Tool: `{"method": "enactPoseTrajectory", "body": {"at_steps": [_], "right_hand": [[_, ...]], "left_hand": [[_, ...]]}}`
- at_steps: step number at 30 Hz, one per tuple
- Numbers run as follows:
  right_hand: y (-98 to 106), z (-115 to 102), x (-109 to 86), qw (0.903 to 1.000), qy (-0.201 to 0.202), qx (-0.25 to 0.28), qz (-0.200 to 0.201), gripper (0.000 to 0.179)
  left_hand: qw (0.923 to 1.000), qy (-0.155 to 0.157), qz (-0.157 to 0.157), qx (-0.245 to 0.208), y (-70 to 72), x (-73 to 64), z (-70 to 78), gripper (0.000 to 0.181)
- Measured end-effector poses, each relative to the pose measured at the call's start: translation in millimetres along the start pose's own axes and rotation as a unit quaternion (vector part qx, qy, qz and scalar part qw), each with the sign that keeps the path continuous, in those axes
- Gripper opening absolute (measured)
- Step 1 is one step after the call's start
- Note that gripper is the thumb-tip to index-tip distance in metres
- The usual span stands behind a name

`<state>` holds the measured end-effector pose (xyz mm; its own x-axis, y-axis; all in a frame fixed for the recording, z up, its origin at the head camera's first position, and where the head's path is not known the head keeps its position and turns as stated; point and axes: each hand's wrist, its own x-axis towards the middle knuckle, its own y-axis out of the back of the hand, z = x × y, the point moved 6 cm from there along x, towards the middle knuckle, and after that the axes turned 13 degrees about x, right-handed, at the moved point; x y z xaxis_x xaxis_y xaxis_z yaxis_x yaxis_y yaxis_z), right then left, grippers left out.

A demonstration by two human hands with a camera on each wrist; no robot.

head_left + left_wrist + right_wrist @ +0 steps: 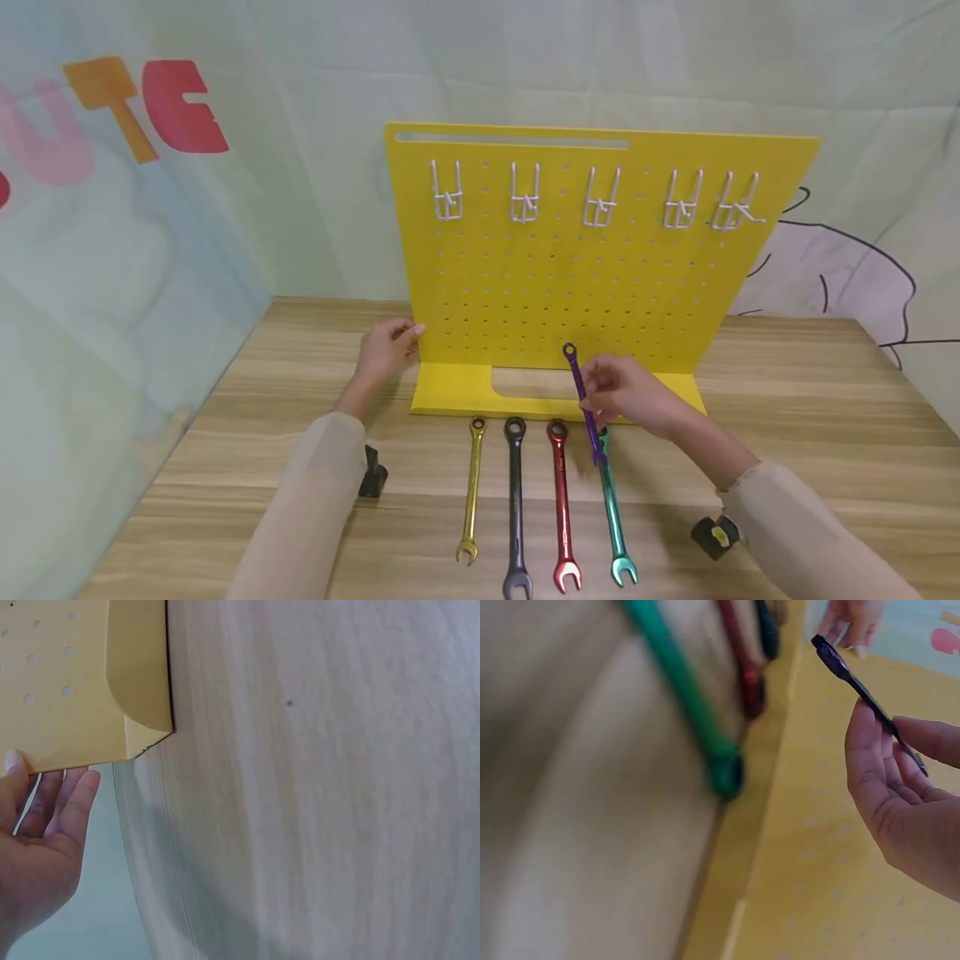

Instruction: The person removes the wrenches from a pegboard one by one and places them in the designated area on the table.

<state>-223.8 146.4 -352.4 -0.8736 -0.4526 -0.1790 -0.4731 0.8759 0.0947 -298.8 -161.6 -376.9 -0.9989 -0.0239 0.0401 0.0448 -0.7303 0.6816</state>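
My right hand pinches a small purple combination wrench between thumb and fingers. The wrench tilts, ring end up, in front of the lower part of a yellow pegboard. In the right wrist view the wrench looks dark and is clear of the board. My left hand holds the pegboard's left edge, thumb in front and fingers behind, as the left wrist view shows. Below the board lie a gold wrench, a dark grey wrench, a red wrench and a green wrench.
Several white wire hooks hang in a row high on the pegboard. The board's base has a cutout and stands on a wood-grain table. Behind the table hangs a printed cloth. Black wrist devices are by both sleeves.
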Motion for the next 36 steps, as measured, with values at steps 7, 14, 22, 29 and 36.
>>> {"method": "enactPoseTrajectory", "body": {"at_steps": [7, 14, 22, 29, 36], "right_hand": [[19, 40, -34.0, 0.9970, -0.074, 0.002, 0.020, 0.019], [31, 68, -61.6, 0.9955, -0.088, 0.031, 0.017, 0.020], [31, 76, -71.4, 0.9920, -0.118, 0.031, 0.033, 0.018], [32, 80, -71.2, 0.9906, -0.125, 0.015, 0.053, 0.018], [36, 82, -72.4, 0.9900, -0.124, 0.014, 0.065, 0.017]], "left_hand": [[1.0000, -0.005, -0.001, 0.006, 1.6, -0.4, 1.7, 0.029], [0.9998, -0.013, 0.000, 0.015, 1.8, -1.2, 2.5, 0.028], [0.9997, -0.008, 0.004, 0.025, 1.1, 0.1, 2.2, 0.027], [1.0000, 0.003, 0.002, 0.009, 0.3, 0.3, 0.4, 0.027], [0.9999, -0.006, 0.004, 0.011, 1.6, -1.1, 2.0, 0.028]]}}
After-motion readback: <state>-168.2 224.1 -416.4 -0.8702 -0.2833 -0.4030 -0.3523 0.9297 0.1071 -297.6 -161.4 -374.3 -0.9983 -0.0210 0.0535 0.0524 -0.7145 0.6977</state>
